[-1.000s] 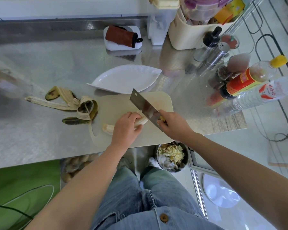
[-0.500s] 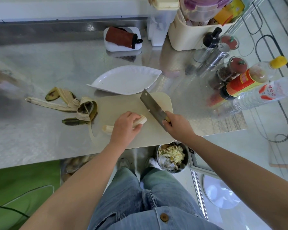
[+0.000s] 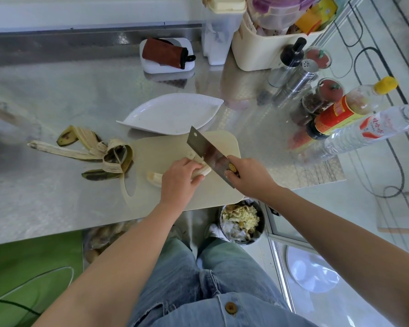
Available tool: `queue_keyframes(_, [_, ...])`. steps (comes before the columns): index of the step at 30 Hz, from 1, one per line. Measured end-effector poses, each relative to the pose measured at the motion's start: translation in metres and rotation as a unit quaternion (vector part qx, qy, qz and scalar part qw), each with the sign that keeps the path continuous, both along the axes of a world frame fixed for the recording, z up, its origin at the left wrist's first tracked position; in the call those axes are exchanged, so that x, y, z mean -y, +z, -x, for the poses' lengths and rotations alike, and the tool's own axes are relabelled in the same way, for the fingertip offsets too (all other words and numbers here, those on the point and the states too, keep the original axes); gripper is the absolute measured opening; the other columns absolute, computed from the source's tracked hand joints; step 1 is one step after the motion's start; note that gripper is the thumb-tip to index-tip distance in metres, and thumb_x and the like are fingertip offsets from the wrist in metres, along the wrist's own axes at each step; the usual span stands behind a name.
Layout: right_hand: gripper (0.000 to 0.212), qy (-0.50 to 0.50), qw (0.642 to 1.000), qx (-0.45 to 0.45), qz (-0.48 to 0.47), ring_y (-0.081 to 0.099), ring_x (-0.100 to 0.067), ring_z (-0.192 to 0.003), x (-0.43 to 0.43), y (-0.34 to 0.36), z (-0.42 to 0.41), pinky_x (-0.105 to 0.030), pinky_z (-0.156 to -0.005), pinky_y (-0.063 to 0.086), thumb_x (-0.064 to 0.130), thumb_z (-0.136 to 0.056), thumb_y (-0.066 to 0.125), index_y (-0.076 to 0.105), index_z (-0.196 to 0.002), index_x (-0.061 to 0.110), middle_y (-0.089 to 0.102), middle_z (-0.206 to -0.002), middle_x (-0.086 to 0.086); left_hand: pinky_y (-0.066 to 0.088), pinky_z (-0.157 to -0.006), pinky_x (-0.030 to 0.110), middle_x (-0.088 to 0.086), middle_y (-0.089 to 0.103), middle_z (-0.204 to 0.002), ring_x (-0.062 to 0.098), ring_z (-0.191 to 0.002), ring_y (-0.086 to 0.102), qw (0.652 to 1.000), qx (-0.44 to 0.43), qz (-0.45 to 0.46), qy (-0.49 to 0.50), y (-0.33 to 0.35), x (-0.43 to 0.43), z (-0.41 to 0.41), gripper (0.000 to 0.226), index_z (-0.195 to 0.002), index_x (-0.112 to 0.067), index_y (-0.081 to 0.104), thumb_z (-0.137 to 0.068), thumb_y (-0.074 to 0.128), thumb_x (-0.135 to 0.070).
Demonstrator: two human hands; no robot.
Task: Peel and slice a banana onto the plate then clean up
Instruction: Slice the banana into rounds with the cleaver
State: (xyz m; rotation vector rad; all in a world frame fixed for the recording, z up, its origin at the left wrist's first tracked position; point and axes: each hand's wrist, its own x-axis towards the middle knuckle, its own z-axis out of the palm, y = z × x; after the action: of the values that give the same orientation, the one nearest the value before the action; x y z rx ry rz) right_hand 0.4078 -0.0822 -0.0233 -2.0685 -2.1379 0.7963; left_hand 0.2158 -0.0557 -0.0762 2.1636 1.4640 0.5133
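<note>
Peeling was done, slicing barely begun: the left hand (image 3: pixel 180 179) held the banana (image 3: pixel 154 179) on the board (image 3: pixel 170 147), the right hand (image 3: pixel 246 178) gripped the cleaver (image 3: pixel 207 151); the plate (image 3: pixel 172 114) held no slices, and the peel (image 3: pixel 104 156) lay uncleared.

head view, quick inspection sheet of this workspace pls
surface: steel counter with a cutting board on it
job's things: peeled banana on the board, cleaver blade at its right end; white plate behind the board, no slices on it; peel left of the board
clutter: bottles, shakers, cream tub at right and back
grips: left hand holds the banana; right hand grips the cleaver handle
cables: black cable loops on the floor
surroundings: scrap bin below the counter edge, green mat
</note>
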Motion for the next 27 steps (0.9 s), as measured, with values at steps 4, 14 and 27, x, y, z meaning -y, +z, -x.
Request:
queue_keyframes(4, [0.011,-0.005,1.0,-0.003,-0.003,0.048,-0.028,-0.058,0.0,0.001,-0.002,-0.035,-0.051,0.041,0.02,-0.093,0.048,0.041,-0.086,0.016,0.043,-0.058,0.0,0.048,-0.068,0.033,0.001,0.065,-0.09,0.022,-0.083,0.059,1.0,-0.003,0.0,-0.001,0.001,0.001,0.0,0.027,-0.098,-0.017,0.07,-0.073,0.078,-0.022])
queue_keyframes(14, [0.015,0.01,0.999,-0.027,0.032,0.052,-0.027,-0.065,-0.004,-0.012,0.012,-0.037,-0.058,0.043,0.023,-0.095,0.048,0.052,-0.099,0.01,0.051,-0.07,-0.005,0.049,-0.066,0.029,0.008,0.062,-0.093,0.021,-0.08,0.058,0.998,-0.056,-0.024,0.013,0.0,0.002,0.04,0.036,-0.109,-0.007,0.063,-0.077,0.074,-0.02])
queue_keyframes(27, [0.018,-0.069,0.997,-0.03,0.009,0.051,-0.03,-0.057,0.01,-0.013,-0.009,-0.042,-0.052,0.043,0.02,-0.093,0.051,0.04,-0.079,0.016,0.048,-0.06,-0.006,0.047,-0.074,0.033,0.008,0.061,-0.096,0.025,-0.088,0.055,0.999,-0.042,-0.008,-0.028,-0.003,-0.003,0.019,0.039,-0.116,-0.01,0.063,-0.079,0.072,-0.016])
